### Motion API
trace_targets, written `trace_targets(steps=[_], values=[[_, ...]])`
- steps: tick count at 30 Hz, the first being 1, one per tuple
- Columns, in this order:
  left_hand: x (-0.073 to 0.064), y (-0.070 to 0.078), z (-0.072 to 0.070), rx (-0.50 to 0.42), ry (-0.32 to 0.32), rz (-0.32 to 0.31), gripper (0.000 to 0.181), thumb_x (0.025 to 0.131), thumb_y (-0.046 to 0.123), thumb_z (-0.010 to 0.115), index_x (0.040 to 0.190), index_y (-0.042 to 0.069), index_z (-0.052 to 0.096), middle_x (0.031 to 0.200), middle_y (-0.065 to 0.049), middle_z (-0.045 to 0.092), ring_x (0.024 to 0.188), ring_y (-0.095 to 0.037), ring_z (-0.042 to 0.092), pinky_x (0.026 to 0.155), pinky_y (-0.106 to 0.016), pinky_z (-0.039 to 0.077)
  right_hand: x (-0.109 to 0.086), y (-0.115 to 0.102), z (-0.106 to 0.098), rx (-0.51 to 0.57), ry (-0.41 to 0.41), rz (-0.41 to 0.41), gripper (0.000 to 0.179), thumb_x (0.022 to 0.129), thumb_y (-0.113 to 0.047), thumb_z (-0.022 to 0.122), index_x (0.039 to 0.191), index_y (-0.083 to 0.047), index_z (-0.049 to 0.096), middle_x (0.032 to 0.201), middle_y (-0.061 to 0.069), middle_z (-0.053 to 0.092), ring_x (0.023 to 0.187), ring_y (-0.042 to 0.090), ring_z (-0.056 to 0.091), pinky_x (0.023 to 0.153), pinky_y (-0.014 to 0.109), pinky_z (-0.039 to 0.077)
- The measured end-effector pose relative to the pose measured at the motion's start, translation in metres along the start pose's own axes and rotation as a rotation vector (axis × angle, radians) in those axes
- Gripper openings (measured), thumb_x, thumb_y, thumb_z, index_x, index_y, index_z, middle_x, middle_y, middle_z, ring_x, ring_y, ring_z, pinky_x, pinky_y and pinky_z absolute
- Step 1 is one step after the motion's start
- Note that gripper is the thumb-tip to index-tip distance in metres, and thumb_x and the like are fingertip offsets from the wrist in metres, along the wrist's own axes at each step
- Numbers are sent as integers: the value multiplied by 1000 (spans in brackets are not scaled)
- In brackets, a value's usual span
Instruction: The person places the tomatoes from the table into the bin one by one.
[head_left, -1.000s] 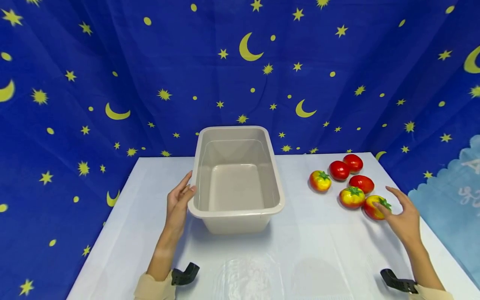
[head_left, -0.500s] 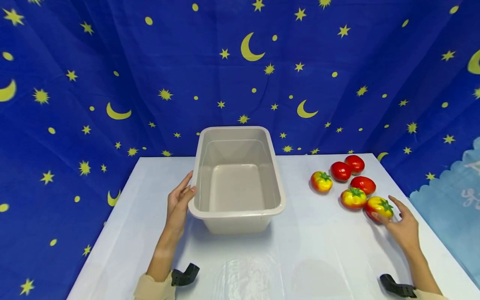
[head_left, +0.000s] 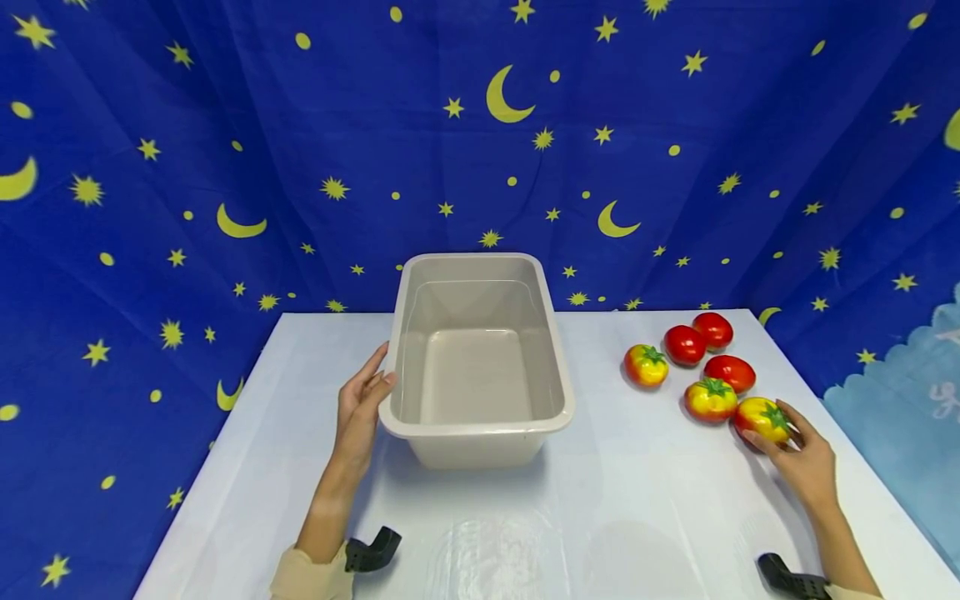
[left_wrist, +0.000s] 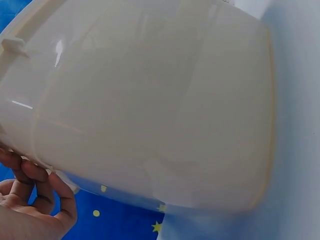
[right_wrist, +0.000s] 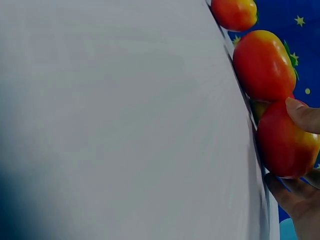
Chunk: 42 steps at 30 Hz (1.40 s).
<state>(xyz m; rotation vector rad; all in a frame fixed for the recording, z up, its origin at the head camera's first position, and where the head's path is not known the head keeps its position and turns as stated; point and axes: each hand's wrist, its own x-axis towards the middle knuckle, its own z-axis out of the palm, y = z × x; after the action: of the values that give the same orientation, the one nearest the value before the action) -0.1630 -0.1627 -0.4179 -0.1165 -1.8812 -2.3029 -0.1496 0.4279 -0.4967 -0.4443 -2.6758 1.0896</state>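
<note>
1. Now our right hand [head_left: 806, 457] closes on the nearest tomato [head_left: 761, 417], a red-and-yellow one at the near right end of the cluster on the white table [head_left: 637, 500]; the wrist view shows the thumb [right_wrist: 304, 114] over the top and the fingers [right_wrist: 287, 197] curled underneath, a loose cupping pinch on the tomato.
2. We judge this tomato light, smooth and glossy, probably a firm model fruit, so somewhat slippery; a hold across its widest part, thumb against fingers, looks the safest.
3. Round and slightly squat, it has no real long axis; its green stalk cap [head_left: 774, 414] sits on top, tilted a little to the right, toward our hand.
4. Just beside it, touching or nearly so, lies a second yellow-red tomato [head_left: 709, 400], with a red tomato [head_left: 729, 371] behind that; two more red ones [head_left: 684, 343] and [head_left: 712, 328] sit farther back, and another yellow-red one [head_left: 646, 365] stands slightly apart to the left.
5. Well apart, at mid-table, stands the beige tub [head_left: 480, 421], upright with nothing in it, its long side running away from us.
6. Our left hand [head_left: 358, 404] rests against the tub's near left corner, fingers straight and together along the rim, pressing rather than gripping.
7. Behind everything hangs a blue cloth [head_left: 225, 150] printed with yellow moons and stars.
</note>
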Motion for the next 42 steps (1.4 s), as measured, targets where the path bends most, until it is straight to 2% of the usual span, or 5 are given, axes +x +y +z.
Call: trace_targets(steps=[3,8,15,36,42], values=[[0,0,1,9,9,5,53,97,5,50,149,5,38,106,10,73,100,-8,68,85,-24,54,0,1,0,11,-4,30,75,92,-33,66,152,-4,31,150,32,34,127,56,40,81,-4,32],[-1,0,2,26,27,-1,52,97,4,50,148,5,40,102,11,73,96,-8,69,84,-25,54,-1,0,0,16,-17,71,76,93,-37,63,153,-7,27,153,29,30,131,55,36,107,19,36],[-2,5,3,17,30,-15,52,97,4,49,148,5,40,96,11,75,91,-8,71,82,-23,54,0,-14,-2,65,54,27,73,93,-32,66,153,-8,31,155,24,30,134,48,36,84,-4,32],[-3,6,2,10,35,-50,50,97,6,50,146,9,42,93,10,75,87,-12,72,79,-25,55,6,-70,-3,57,48,-99,72,92,-31,66,153,-16,32,154,21,35,136,41,36,98,6,36],[-2,6,2,7,28,-45,51,97,6,50,147,8,42,94,11,75,88,-11,71,79,-25,55,7,-85,2,73,55,-172,71,91,-27,68,152,-16,35,152,22,38,135,40,39,91,0,35]])
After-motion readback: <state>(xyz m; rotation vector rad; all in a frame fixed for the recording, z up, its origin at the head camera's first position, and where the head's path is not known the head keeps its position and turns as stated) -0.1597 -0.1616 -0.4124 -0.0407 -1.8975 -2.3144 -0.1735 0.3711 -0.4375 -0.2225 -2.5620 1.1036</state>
